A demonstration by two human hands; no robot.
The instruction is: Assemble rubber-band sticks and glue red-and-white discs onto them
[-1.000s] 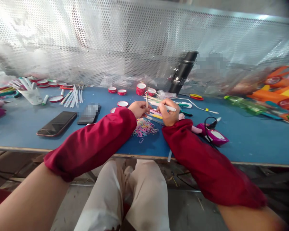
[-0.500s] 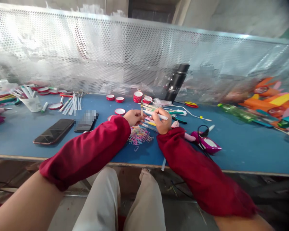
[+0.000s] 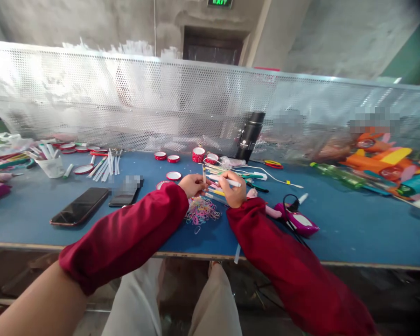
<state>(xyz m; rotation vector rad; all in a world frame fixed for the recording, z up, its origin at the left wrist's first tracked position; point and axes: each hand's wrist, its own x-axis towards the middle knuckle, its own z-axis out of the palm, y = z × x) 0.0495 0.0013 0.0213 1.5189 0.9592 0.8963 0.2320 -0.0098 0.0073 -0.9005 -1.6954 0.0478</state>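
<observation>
My left hand [image 3: 193,185] is closed, its fingertips pinching a thin pale stick [image 3: 204,174] that stands upright. In my right hand [image 3: 234,189] is a white marker pen [image 3: 234,182], held like a writing tool with its front end pointing left at the stick. Whether the pen's tip touches the stick is too small to tell. Below both hands lies a loose pile of colourful rubber bands [image 3: 202,211] on the blue table [image 3: 182,240]. Several thin sticks and strips [image 3: 215,192] lie just behind the pile, partly hidden by my hands.
Two phones [image 3: 80,206] lie to the left, near a white cup of pens [image 3: 51,167]. Red round tins [image 3: 198,154] and a black bottle [image 3: 251,136] stand at the back. A purple glue-gun-like tool [image 3: 297,220] with a cable is on the right, beyond it orange toys [image 3: 371,161].
The camera has tilted up, so the scene sits lower and an exit sign shows. Both hands keep their hold on the stick and the marker pen, nearly unchanged.
</observation>
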